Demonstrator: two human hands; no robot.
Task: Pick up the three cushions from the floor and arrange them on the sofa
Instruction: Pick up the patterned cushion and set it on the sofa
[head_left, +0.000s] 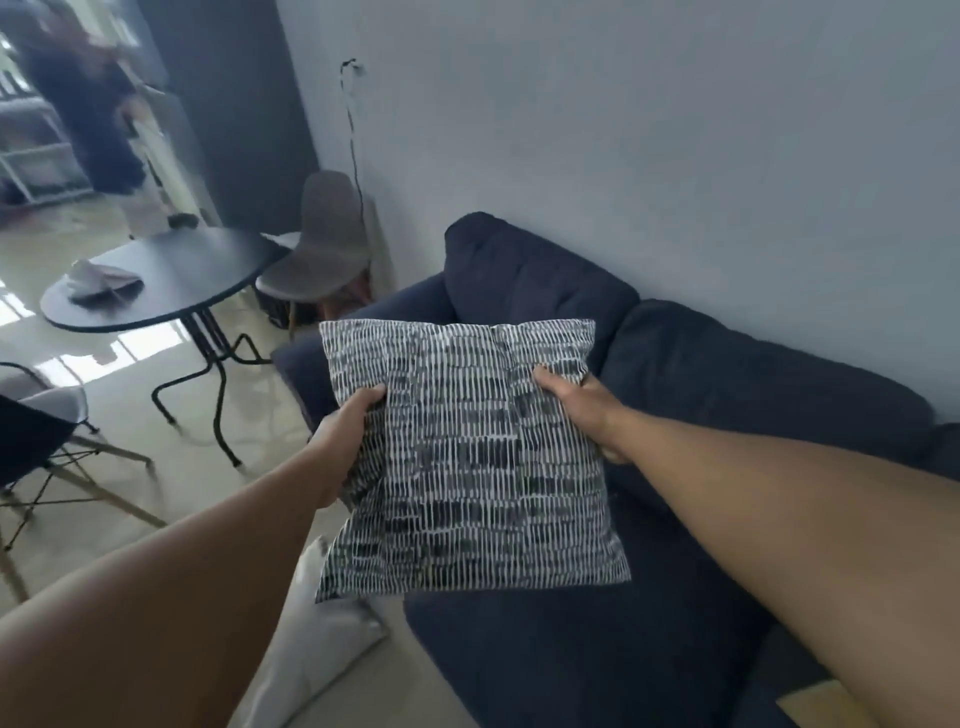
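Note:
I hold a black-and-white patterned cushion (467, 457) in the air over the left end of a dark blue sofa (675, 374). My left hand (345, 431) grips its left edge and my right hand (582, 410) grips its right edge. A plain white cushion (317, 639) lies on the floor beside the sofa's front, partly hidden under my left arm and the held cushion. At the bottom right a yellowish corner (815, 706) rests on the sofa seat; I cannot tell what it is.
A round black table (208, 270) with a cloth on it stands to the left, a grey chair (327, 244) behind it by the wall. Another chair (36, 431) is at the left edge. A person (98, 119) stands far back left. A cable hangs on the wall.

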